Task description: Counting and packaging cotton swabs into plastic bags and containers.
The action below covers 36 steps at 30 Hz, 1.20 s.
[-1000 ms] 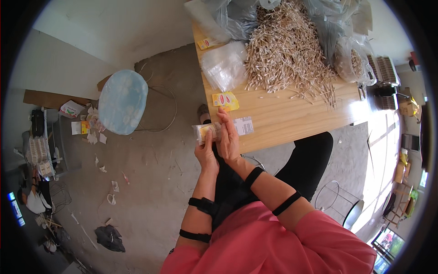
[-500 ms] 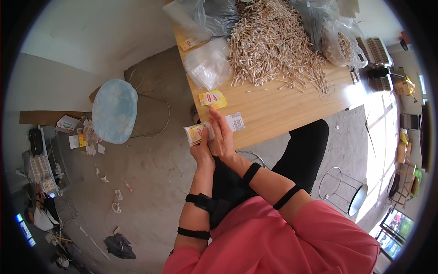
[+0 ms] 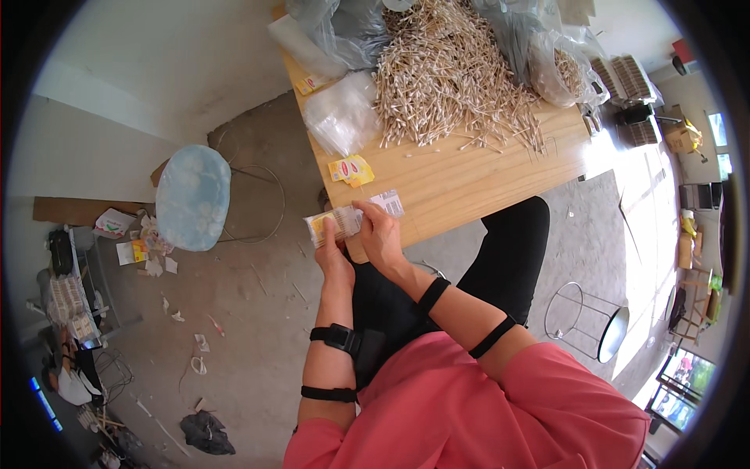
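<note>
A small clear bag of cotton swabs with a yellow card [image 3: 341, 224] is held over the table's near left corner. My left hand [image 3: 334, 264] grips its left part, thumb pressed on top. At the bag's right end, my right hand [image 3: 381, 241] has its fingers bent and closed on the plastic; the exact fingertip contact is partly hidden. Just past the right fingers lies a white printed card [image 3: 389, 203]. Yellow cards [image 3: 351, 170] rest farther back on the wooden table [image 3: 445, 191].
A big heap of cotton swabs [image 3: 457, 78] covers the table's far part. Left of it lies a stack of clear plastic bags [image 3: 341, 116]; a filled plastic bag [image 3: 558, 70] stands to the right. A blue-covered stool [image 3: 194, 197] is at left, a metal-framed stool [image 3: 613, 332] at right.
My right hand has turned from lying flat along the bag to fingers bent at its right end. The bag now shows more of its swabs. The whole view has shifted slightly.
</note>
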Each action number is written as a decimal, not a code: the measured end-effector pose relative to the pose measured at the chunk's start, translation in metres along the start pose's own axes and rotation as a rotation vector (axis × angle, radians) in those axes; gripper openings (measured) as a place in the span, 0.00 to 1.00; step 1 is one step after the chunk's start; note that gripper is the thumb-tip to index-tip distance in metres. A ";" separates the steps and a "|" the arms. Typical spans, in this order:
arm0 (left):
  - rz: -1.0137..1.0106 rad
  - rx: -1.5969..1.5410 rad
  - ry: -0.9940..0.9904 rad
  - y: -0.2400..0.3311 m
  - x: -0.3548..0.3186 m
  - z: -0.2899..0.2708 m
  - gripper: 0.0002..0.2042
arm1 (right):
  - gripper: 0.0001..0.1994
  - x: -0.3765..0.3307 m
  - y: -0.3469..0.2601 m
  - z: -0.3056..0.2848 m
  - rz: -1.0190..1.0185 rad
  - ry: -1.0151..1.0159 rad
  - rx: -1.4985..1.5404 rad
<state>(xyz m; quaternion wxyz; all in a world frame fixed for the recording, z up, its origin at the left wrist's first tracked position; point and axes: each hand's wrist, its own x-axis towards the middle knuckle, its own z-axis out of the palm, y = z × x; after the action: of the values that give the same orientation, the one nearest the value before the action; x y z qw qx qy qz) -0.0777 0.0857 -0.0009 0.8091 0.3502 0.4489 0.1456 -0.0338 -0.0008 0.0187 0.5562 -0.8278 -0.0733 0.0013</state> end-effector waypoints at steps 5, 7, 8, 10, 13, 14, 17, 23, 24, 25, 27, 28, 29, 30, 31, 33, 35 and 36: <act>-0.034 -0.055 0.007 0.000 0.006 -0.002 0.25 | 0.27 -0.033 0.009 0.006 0.007 -0.185 0.030; -0.054 -0.060 0.020 -0.003 0.007 -0.002 0.25 | 0.29 -0.036 0.013 0.007 -0.071 -0.184 -0.013; -0.083 -0.049 0.003 -0.003 0.009 -0.002 0.25 | 0.29 -0.035 0.016 0.007 -0.066 -0.261 -0.002; -0.115 -0.038 -0.011 -0.005 0.012 -0.007 0.26 | 0.30 -0.032 0.008 0.002 -0.057 -0.342 0.008; -0.123 -0.067 -0.044 -0.005 0.012 -0.012 0.25 | 0.34 -0.032 -0.002 -0.015 0.237 -0.501 0.343; -0.084 -0.072 -0.043 -0.005 0.012 -0.012 0.25 | 0.35 -0.037 -0.001 -0.019 0.265 -0.435 0.359; -0.052 -0.070 -0.051 -0.004 0.007 -0.004 0.25 | 0.38 -0.041 0.000 -0.026 0.312 -0.447 0.417; -0.059 -0.033 -0.050 0.000 0.001 -0.001 0.25 | 0.40 -0.038 0.005 -0.027 0.254 -0.612 0.360; -0.045 -0.036 -0.048 -0.001 0.003 -0.004 0.25 | 0.39 -0.035 0.003 -0.028 0.248 -0.637 0.346; -0.039 -0.039 -0.048 -0.002 0.005 -0.005 0.25 | 0.39 -0.033 0.000 -0.027 0.243 -0.640 0.346; -0.034 -0.070 -0.039 -0.004 0.006 -0.005 0.24 | 0.39 -0.031 -0.003 -0.024 0.266 -0.422 0.371; -0.034 -0.071 -0.039 -0.003 0.007 -0.004 0.24 | 0.39 -0.029 -0.003 -0.023 0.265 -0.422 0.370; -0.054 -0.077 -0.045 -0.003 0.008 -0.002 0.23 | 0.38 -0.025 -0.003 -0.020 0.259 -0.485 0.353; -0.075 -0.084 -0.046 -0.003 0.008 -0.001 0.22 | 0.38 -0.023 -0.001 -0.020 0.255 -0.551 0.337; -0.076 -0.086 -0.042 -0.003 0.007 0.000 0.22 | 0.38 -0.022 0.002 -0.020 0.257 -0.555 0.335; -0.090 -0.024 0.020 -0.002 0.008 0.003 0.22 | 0.38 -0.017 0.002 -0.021 0.209 -0.627 0.265; -0.116 -0.031 0.020 0.001 0.007 0.001 0.22 | 0.37 -0.016 -0.003 -0.023 0.235 -0.620 0.281; -0.142 -0.034 0.021 0.003 0.007 0.000 0.23 | 0.36 -0.016 -0.005 -0.022 0.262 -0.612 0.301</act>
<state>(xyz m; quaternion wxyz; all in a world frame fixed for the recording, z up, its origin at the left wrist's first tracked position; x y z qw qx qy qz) -0.0738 0.0917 -0.0038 0.8185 0.3024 0.4784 0.0992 -0.0485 -0.0216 0.0303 0.6194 -0.7002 -0.1286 0.3309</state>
